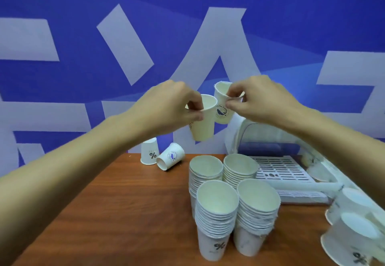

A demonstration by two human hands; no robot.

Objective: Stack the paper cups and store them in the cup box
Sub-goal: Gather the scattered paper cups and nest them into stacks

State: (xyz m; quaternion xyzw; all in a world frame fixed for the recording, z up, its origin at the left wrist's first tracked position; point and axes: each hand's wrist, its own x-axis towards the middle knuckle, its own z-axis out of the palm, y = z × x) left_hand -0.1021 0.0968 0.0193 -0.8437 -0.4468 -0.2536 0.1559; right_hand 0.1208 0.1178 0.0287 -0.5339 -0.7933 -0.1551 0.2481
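Left cup is held upright at 12 o'clock over the table, with the left hand pinching its rim between fingers and thumb. Right hand pinches the rim of the whale cup, which is tilted, just beside it. Box at 3 o'clock, lid up, slotted tray showing. Four stacks centre, mouths up. Two loose at 11 o'clock: inverted cup and side-lying cup. At least two blurred cups at 5 o'clock, upside down.

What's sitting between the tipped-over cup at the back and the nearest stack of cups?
Nothing: the head view shows only bare wooden table between the tipped-over cup and the back-left stack.
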